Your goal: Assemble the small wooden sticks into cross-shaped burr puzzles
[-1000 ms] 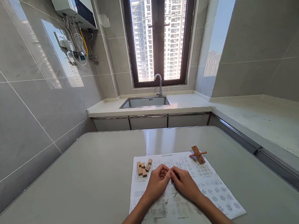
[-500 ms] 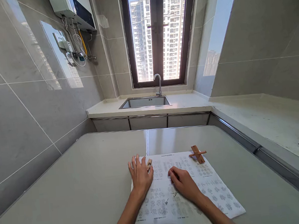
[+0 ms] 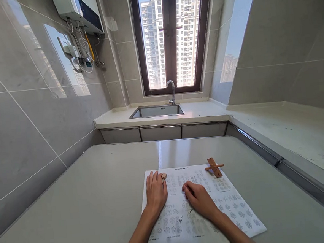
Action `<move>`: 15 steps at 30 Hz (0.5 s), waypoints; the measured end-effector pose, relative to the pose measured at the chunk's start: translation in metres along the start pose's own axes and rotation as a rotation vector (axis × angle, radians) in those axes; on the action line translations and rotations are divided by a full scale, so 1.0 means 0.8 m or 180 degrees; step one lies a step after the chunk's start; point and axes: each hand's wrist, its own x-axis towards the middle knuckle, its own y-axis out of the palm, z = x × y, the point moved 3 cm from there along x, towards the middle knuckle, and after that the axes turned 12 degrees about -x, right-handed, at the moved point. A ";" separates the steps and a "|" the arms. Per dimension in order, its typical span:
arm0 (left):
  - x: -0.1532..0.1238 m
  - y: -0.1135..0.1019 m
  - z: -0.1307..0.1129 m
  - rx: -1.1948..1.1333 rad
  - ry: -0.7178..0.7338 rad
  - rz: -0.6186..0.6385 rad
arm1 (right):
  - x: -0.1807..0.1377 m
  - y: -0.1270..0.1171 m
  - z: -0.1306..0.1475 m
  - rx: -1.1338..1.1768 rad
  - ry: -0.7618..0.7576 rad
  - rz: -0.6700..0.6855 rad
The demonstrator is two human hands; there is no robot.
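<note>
My left hand (image 3: 156, 190) lies over a small pile of wooden blocks at the far left of a printed paper sheet (image 3: 230, 206), fingers together and bent down onto them. One block end (image 3: 164, 176) sticks out beside my fingertips; the others are hidden under the hand. My right hand (image 3: 199, 199) rests on the middle of the sheet with its fingers curled under, and I cannot see whether anything is in it. An assembled wooden cross piece (image 3: 213, 167) lies at the sheet's far right corner, apart from both hands.
The sheet lies on a grey table (image 3: 101, 203) with a seam down its middle. Behind it a counter holds a steel sink (image 3: 156, 111) and faucet (image 3: 172, 90) under a window. A second counter (image 3: 294, 131) runs along the right. A water heater (image 3: 78, 7) hangs at upper left.
My hands were joined at the sheet's middle. The left hand reached out to the blocks with fingers spread, then drew its fingers together over them. The right hand stayed put.
</note>
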 end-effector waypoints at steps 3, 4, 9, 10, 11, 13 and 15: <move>-0.001 0.004 0.001 -0.0123 0.0079 -0.0005 | 0.000 0.000 0.000 0.0015 -0.0001 0.0005; -0.001 0.005 0.001 -0.0152 0.0099 0.0005 | 0.000 0.001 0.000 0.0028 0.0001 0.0007; -0.002 0.009 0.000 -0.0311 0.0175 0.0080 | 0.000 0.001 0.000 -0.0006 -0.0027 -0.0025; -0.002 0.009 -0.001 -0.0357 0.0194 0.0084 | 0.000 0.001 0.000 -0.0020 -0.0037 -0.0030; -0.002 0.009 -0.001 -0.0402 0.0214 0.0090 | 0.000 0.002 0.000 -0.0029 -0.0046 -0.0032; -0.002 0.009 -0.003 -0.0477 0.0250 0.0108 | 0.000 0.002 -0.001 -0.0035 -0.0053 -0.0036; -0.003 0.009 -0.005 -0.0550 0.0292 0.0141 | 0.000 0.003 -0.002 -0.0042 -0.0050 -0.0030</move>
